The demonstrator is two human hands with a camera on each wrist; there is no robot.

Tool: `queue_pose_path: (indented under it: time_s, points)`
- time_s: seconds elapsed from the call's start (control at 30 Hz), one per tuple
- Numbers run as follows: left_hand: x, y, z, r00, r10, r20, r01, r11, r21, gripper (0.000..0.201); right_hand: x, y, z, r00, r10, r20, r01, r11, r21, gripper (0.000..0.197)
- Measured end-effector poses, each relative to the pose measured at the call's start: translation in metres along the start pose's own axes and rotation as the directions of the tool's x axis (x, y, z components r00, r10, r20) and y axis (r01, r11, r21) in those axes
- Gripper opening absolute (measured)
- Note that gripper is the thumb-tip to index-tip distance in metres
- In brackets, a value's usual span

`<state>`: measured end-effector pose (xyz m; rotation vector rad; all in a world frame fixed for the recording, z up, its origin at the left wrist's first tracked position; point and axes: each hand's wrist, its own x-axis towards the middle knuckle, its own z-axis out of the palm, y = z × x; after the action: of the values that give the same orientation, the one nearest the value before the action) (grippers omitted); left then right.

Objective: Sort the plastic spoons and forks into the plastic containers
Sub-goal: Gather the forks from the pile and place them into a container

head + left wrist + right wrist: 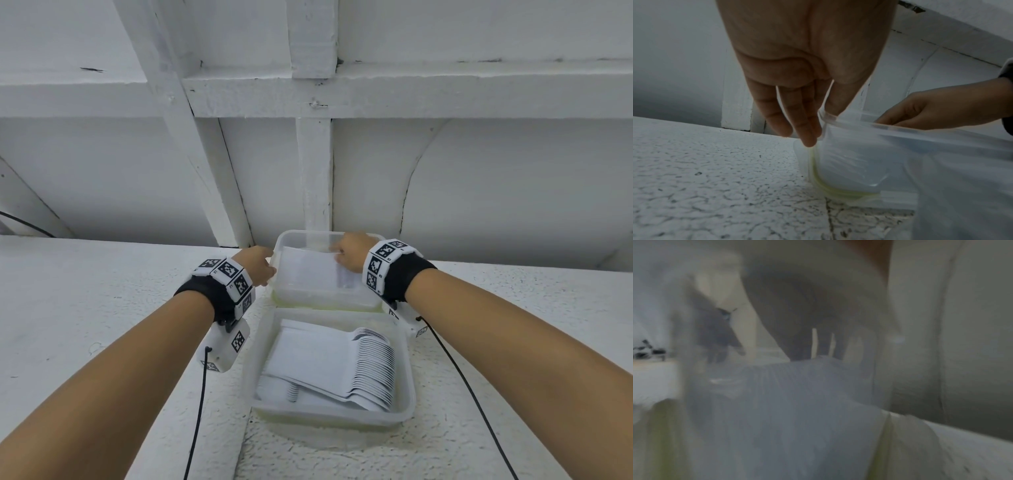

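Now I'm pinching the far container's (325, 294) rim with both hands, left (258, 265) and right (349, 251); tilting it risks spilling cutlery

Two clear plastic containers on a rough white table (85, 308), set one behind the other and touching. Near container (404, 370): filled with a nested row of white plastic spoons (373, 366) lying on their sides, handles toward the left. Far container (325, 298): tilted, white cutlery (308, 270) inside, kind not discernible. Left hand (260, 263) gripped its left rim; right hand (349, 251) reached over its right rim. Marker-patterned wristbands (229, 277) worn on both wrists. White panelled wall (479, 171) behind.
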<state>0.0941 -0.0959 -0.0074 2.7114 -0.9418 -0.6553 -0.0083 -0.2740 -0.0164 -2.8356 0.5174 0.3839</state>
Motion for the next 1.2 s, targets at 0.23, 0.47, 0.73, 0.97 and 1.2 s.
queue_pose_path:
  time_s: [0.23, 0.47, 0.73, 0.97, 1.2]
  points:
    - [-0.001, 0.001, 0.000, 1.000, -0.006, -0.012, 0.006, 1.000, -0.018, 0.042, -0.007, 0.005, -0.002, 0.996, 0.014, -0.088, -0.005, 0.995, 0.097, 0.030]
    - [-0.012, -0.008, -0.003, 0.995, -0.096, -0.029, 0.093, 0.991, -0.094, 0.047, -0.023, 0.008, -0.007, 0.989, -0.012, -0.148, 0.041, 0.979, 0.197, 0.033]
    - [-0.052, -0.011, -0.007, 0.987, -0.134, -0.084, 0.116, 0.976, -0.183, 0.031, -0.090, 0.025, -0.026, 0.965, 0.066, -0.255, 0.050, 0.904, 0.425, 0.033]
    - [-0.104, -0.007, 0.032, 0.981, -0.189, 0.047, 0.193, 0.912, -0.363, 0.034, -0.166, 0.016, 0.024, 0.978, 0.209, 0.007, -0.185, 0.850, 0.494, 0.045]
    - [-0.128, 0.002, 0.041, 0.980, -0.196, -0.047, 0.152, 0.872, -0.464, 0.033, -0.203, -0.009, 0.051, 0.935, 0.325, 0.142, -0.330, 0.651, 0.684, 0.020]
